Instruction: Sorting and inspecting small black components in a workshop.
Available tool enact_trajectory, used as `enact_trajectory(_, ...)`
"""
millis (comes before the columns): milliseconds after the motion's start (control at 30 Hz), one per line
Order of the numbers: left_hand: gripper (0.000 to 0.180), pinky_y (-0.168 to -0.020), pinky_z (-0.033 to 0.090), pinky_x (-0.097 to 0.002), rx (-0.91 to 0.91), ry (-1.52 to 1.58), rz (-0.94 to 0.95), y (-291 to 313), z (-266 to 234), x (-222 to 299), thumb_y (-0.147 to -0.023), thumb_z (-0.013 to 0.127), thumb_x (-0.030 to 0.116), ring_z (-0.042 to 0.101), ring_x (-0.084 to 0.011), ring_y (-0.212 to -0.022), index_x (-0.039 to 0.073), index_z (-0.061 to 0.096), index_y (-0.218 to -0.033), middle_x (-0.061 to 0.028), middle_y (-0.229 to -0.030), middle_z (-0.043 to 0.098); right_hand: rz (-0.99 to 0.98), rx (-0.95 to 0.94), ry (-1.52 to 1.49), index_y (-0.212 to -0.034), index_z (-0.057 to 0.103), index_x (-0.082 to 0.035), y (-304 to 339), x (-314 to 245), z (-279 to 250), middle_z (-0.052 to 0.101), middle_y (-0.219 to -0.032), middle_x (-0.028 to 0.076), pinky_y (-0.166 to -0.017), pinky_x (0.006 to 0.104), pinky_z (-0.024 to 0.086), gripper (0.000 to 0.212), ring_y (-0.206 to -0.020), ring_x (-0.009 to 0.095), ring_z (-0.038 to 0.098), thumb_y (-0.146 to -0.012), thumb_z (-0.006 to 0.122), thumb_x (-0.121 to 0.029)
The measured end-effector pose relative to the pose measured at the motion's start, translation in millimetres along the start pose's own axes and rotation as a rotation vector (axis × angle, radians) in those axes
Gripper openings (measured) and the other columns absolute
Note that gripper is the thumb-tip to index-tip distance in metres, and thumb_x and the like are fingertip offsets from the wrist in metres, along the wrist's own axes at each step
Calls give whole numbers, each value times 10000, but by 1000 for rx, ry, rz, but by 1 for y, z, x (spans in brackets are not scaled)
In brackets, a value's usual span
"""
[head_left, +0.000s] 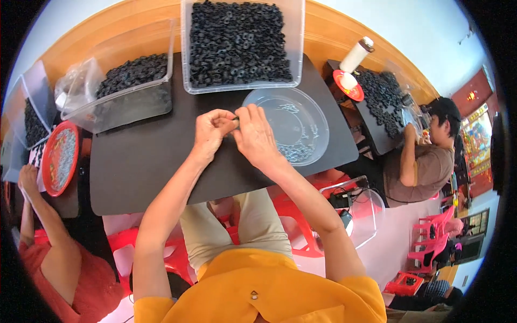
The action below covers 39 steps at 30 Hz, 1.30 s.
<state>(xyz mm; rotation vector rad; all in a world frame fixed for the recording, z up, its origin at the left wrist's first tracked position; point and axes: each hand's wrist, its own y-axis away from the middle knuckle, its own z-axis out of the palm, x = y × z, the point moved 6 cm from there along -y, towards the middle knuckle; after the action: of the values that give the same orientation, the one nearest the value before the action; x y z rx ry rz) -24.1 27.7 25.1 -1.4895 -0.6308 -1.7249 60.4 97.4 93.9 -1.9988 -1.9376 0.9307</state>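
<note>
A dark tabletop (151, 161) carries two clear plastic bins of black rings (237, 43) (129, 91) along its far edge and a clear round bowl (293, 124) at right.

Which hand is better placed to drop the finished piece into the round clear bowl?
Probably the right hand. It lies directly beside the round clear bowl, nearly touching its rim, while the left hand sits farther away on the black mat. Both pinch a small dark piece between them.
</note>
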Motion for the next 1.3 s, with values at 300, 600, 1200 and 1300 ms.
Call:
enact_trajectory(300,157,-510,349,-189,82,79,-69,1,-13,-13,-747,628,92,506,-49,-618,40,640,-895,2,-758,612,-30,-5,135,-873,508,19,0,-9,23,464,-898,178,-753,383,441,268,-883,335,456,-610,555,5)
enact_trajectory(600,157,-480,359,-144,45,190,-19,-4,-10,-10,-804,613,110,502,-12,-571,28,612,-937,38,-738,597,-111,120,210,-857,499,33,-1,-18,11,436,-851,124,-608,260,495,331,-856,255,473,-557,625,-26)
enact_trajectory(1200,172,-451,315,-161,104,73,60,-2,-16,39,-808,629,158,441,-31,-517,48,625,-941,-41,-748,635,-90,5,-99,-963,576,-35,75,-56,8,502,-762,61,-570,308,460,227,-684,211,522,-750,602,-107)
enact_trajectory(1300,146,-461,364,-157,-38,-77,48,3,-11,57,-810,634,168,484,-26,-536,62,633,-911,-16,-726,632,-118,52,-133,-913,589,-28,82,-56,18,479,-736,64,-558,312,454,186,-667,215,515,-737,622,-82)
